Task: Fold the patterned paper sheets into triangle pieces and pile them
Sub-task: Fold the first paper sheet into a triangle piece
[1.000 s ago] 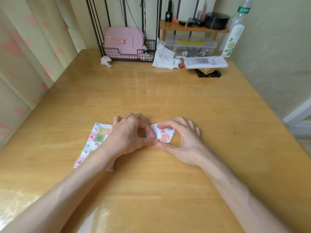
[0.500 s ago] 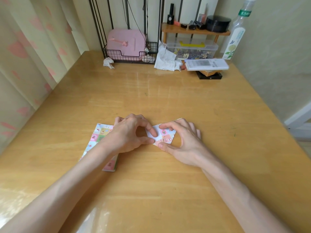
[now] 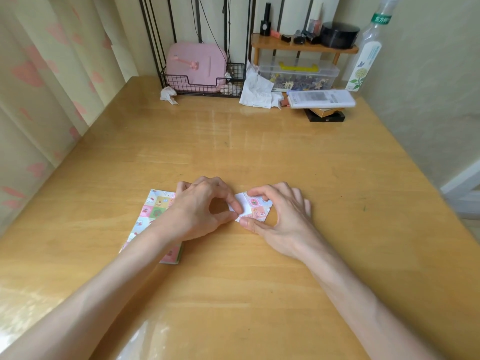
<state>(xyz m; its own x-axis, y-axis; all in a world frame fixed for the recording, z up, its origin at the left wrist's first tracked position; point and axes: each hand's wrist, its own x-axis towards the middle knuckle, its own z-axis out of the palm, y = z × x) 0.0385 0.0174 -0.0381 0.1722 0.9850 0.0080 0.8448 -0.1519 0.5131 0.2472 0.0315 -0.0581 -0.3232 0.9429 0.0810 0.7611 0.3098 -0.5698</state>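
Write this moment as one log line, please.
step: folding | left hand: pinches paper piece | right hand: pinches it too | stack of sheets: on table, under left forearm

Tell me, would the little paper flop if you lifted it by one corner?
Probably only a little: the paper looks thin but is already folded, so its layers should stiffen it. It is likely very light, and it may slide easily on the glossy table if pushed.
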